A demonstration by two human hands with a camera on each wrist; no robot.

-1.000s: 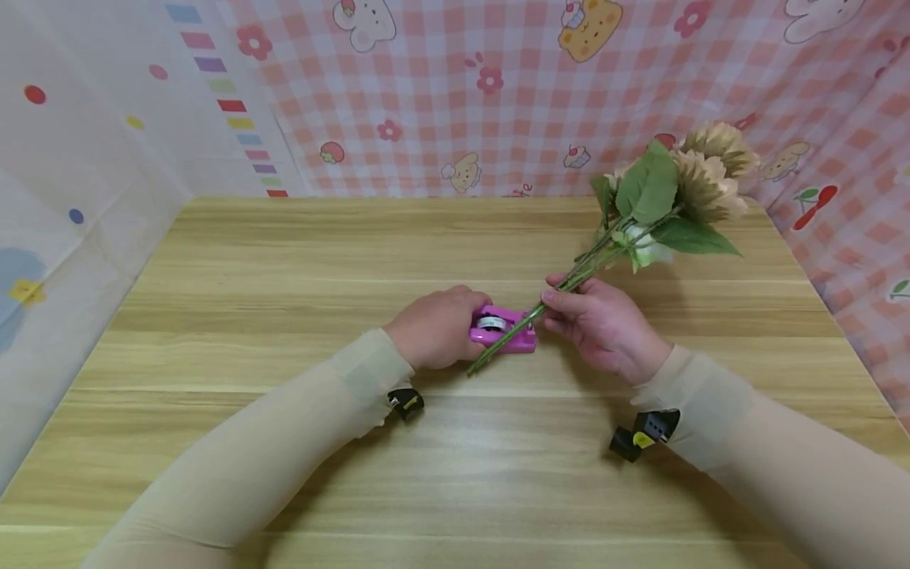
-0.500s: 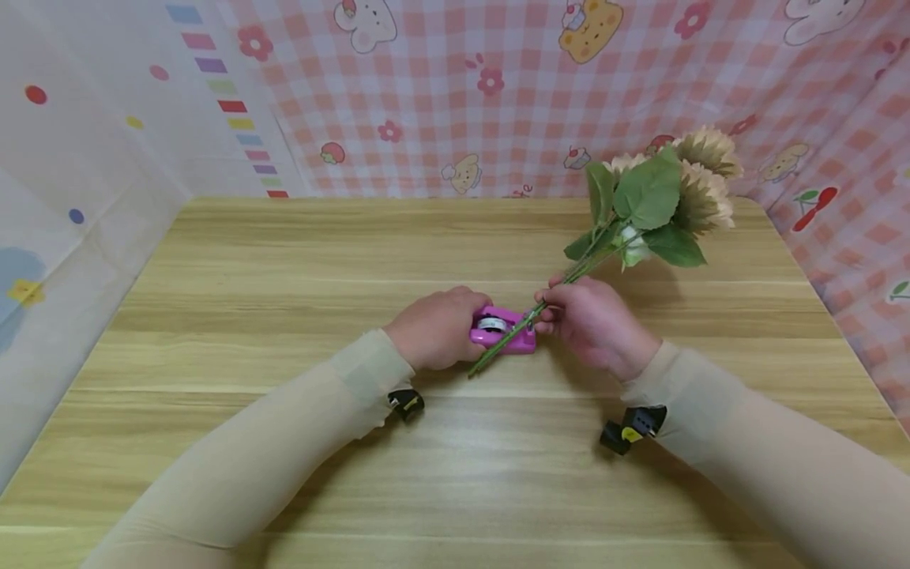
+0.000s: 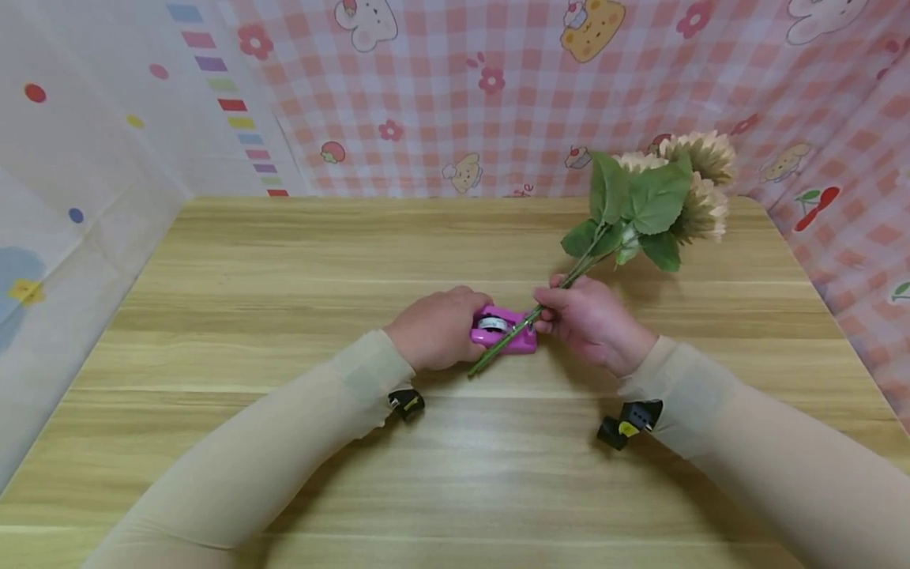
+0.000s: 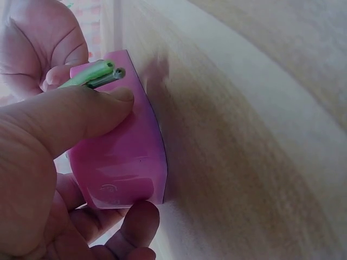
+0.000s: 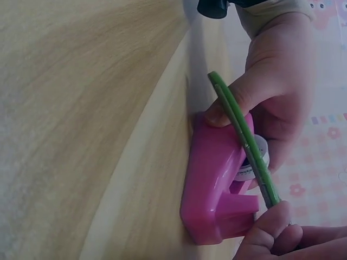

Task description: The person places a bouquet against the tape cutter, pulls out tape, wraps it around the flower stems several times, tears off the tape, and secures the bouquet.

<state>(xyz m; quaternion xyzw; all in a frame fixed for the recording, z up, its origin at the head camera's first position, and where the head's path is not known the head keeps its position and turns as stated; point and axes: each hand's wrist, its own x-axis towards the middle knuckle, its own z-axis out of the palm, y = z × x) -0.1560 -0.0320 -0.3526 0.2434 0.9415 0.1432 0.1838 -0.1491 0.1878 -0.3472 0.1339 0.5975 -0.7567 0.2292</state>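
Observation:
My left hand [image 3: 439,328] grips the back end of a pink tape dispenser [image 3: 524,341] on the table, thumb along one side and fingers round the other. A white roll of tape [image 5: 254,158] sits in it. My right hand [image 3: 593,322] pinches the green stems [image 3: 506,338] of a bunch of artificial flowers [image 3: 700,190], close to the dispenser's cutting end. Those stems run slantwise over the dispenser, and their cut ends [image 4: 111,69] show beside my left thumb in the left wrist view. Cream blooms and green leaves [image 3: 657,197] point up and away to the right.
The wood-grain table [image 3: 284,261] reaches back to a pink checked cloth [image 3: 455,95] hung behind it. A white cloth [image 3: 92,118] hangs on the left. Small black cameras are strapped at both sleeved wrists.
My right hand has shifted slightly left along the stems toward the dispenser. The bunch has turned, its blooms moving left and a little lower. The left hand and dispenser stay put.

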